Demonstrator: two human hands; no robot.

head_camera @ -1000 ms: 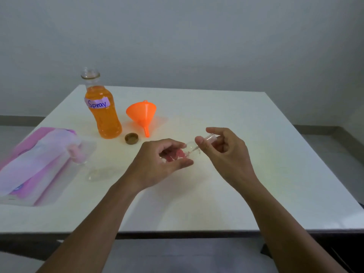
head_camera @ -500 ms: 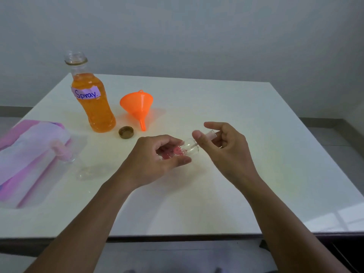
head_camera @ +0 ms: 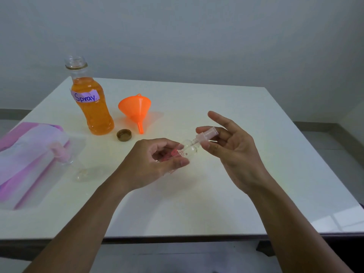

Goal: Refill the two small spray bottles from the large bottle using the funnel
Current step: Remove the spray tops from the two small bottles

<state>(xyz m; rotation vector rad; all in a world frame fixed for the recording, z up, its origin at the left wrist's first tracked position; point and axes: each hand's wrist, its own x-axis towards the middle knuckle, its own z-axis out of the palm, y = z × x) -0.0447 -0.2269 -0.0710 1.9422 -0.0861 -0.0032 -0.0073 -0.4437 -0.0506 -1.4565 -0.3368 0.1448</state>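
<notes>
My left hand [head_camera: 155, 162] grips a small clear spray bottle [head_camera: 188, 150] with a red flower print, tilted over the table's middle. My right hand [head_camera: 230, 148] pinches its pink spray cap [head_camera: 206, 134], which stands slightly off the bottle's neck with the thin tube still inside. The large bottle [head_camera: 92, 107] of orange liquid, labelled "Spray", stands uncapped at the back left. An orange funnel [head_camera: 136, 109] lies on its side to the right of it. A second small clear bottle [head_camera: 86, 172] lies on the table at the left, its pink spray top [head_camera: 59, 152] beside it.
A brown bottle cap [head_camera: 124, 134] lies between the large bottle and the funnel. A pink and white plastic pouch [head_camera: 27, 158] lies at the left edge of the white table [head_camera: 256, 119]. A grey wall stands behind the table.
The right hand has drawn the pink spray cap up and away from the small bottle's neck, with its fingers spread wider. The left hand keeps hold of the bottle.
</notes>
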